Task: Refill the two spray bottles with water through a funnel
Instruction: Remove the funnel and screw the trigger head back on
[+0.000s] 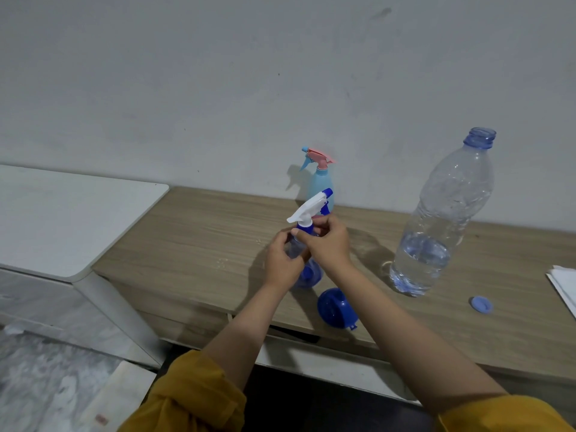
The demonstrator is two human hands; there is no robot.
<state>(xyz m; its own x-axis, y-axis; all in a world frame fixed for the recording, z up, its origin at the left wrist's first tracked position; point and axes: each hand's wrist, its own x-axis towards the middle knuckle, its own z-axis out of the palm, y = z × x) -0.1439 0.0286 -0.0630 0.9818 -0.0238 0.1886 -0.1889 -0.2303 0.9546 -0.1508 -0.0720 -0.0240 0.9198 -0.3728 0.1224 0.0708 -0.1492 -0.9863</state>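
Grey plaster wall behind a wood-grain tabletop (199, 232); spray head being turned on the clear bottle at frame centre.

The left hand (282, 263) grips the clear blue-based spray bottle (307, 274); the right hand (327, 243) pinches its blue collar under the white trigger head (307, 208). Whether it is going on or off cannot be told. Judgement: keep the bottle upright and turn squarely. The blue plastic funnel (335, 308) lies lower centre, the open water bottle (442, 219) right, the pale blue spray bottle (321, 185) behind.

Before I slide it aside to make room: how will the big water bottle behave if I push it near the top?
The water bottle would likely tip: it is tall, uncapped, and its water sits low. Its thin, crinkled wall would probably flex. Any tip could spill onto the table.
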